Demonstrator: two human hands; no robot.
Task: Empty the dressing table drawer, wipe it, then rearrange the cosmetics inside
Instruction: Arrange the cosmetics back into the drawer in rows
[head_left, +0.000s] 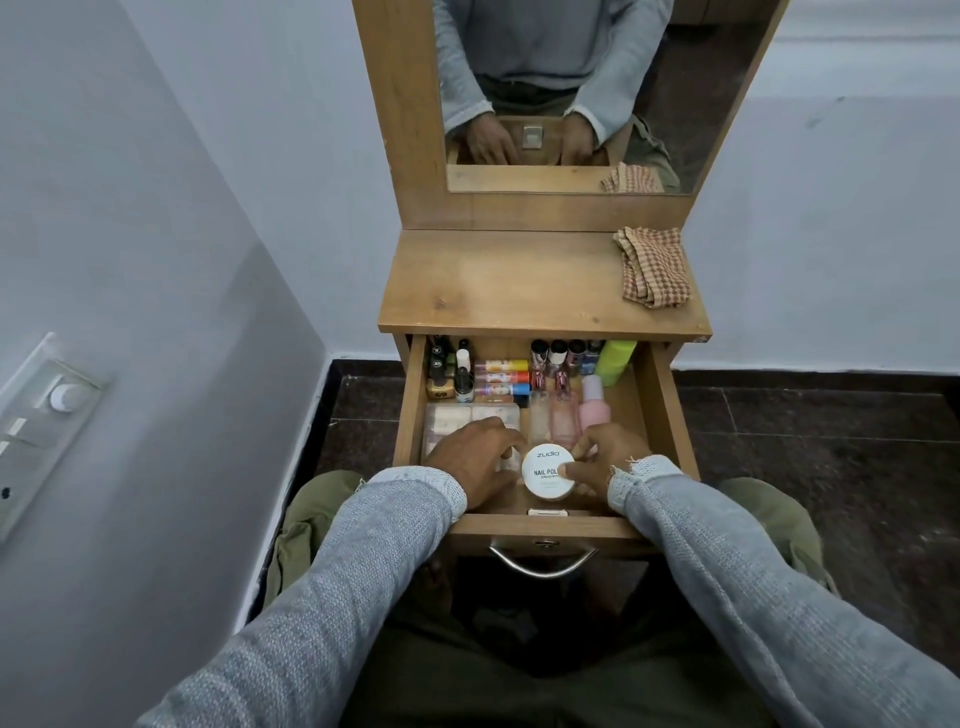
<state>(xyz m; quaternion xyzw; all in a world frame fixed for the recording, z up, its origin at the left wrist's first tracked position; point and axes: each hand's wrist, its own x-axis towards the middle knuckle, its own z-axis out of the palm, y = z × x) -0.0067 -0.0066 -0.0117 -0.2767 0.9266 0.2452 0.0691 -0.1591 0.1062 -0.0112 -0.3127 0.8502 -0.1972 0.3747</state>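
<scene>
The wooden drawer (660, 410) is pulled out and holds cosmetics in rows. A round white nail polish remover tub (545, 475) sits at the front middle. My right hand (605, 457) grips its right side, thumb on the lid. My left hand (475, 462) touches the tub's left edge and lies over a clear flat case (457, 421). Behind stand nail polish bottles (449, 371), lip balm tubes (501, 378), pink bottles (589, 405) and a green bottle (615, 361).
A checked cloth (654, 267) lies on the right of the table top (493, 280). The mirror (561, 93) rises behind it. A metal handle (543, 564) hangs on the drawer front, over my knees. A wall with a switch panel (36, 426) stands at left.
</scene>
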